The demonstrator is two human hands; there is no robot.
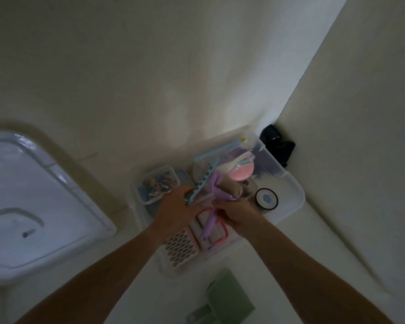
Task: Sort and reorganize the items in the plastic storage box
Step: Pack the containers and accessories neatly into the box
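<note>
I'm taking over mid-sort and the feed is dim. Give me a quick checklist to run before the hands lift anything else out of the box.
1. Both hands inside the storage box: ok.
2. Left hand grips the blue comb: ok.
3. Right hand closed on the purple item: cannot tell, fingers hidden.
4. Box lid set aside on the left, clear of the box: ok.
5. Small tub of clips upright in the box: ok.
6. Lighting good enough to identify small items: not ok.

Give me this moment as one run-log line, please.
left hand: holds comb | right hand: on purple item | both over box
</note>
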